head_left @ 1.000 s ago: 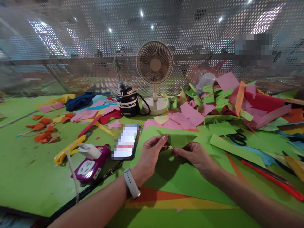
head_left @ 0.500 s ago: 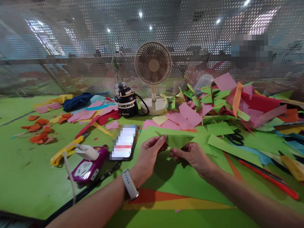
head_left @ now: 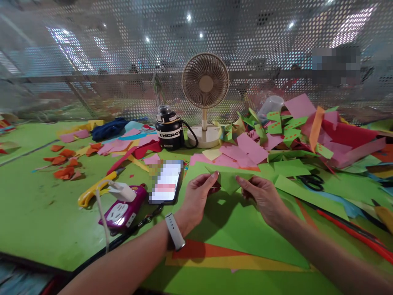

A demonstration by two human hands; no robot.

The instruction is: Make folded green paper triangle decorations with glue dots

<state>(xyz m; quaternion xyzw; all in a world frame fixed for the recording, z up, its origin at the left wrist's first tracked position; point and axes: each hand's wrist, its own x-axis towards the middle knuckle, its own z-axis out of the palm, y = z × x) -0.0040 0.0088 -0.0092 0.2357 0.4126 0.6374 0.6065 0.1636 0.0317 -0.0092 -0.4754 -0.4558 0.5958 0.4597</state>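
A folded piece of green paper (head_left: 229, 180) is stretched between my two hands, above the table. My left hand (head_left: 199, 196) pinches its left end between thumb and fingers. At the other end, my right hand (head_left: 262, 194) grips it the same way, thumb on top. Fingers curled behind the paper are partly hidden. Beneath both hands lies a larger green sheet (head_left: 245, 233), with an orange strip (head_left: 196, 250) and a yellow strip (head_left: 221, 261) showing at its near edge. A small pale green bit (head_left: 221, 202) shows just below the held paper.
Left of my hands are a phone (head_left: 166, 182), a purple power strip (head_left: 123, 209) and a yellow-handled cutter (head_left: 95, 190). A black bottle (head_left: 169, 129) and a fan (head_left: 205, 84) stand behind. Coloured paper scraps (head_left: 251, 147), black scissors (head_left: 311, 181) and a red-handled tool (head_left: 353, 231) lie to the right.
My right thumb has moved from the paper's lower middle up to its right part, so more of the paper's face shows. The whole view has shifted slightly, with things appearing further right.
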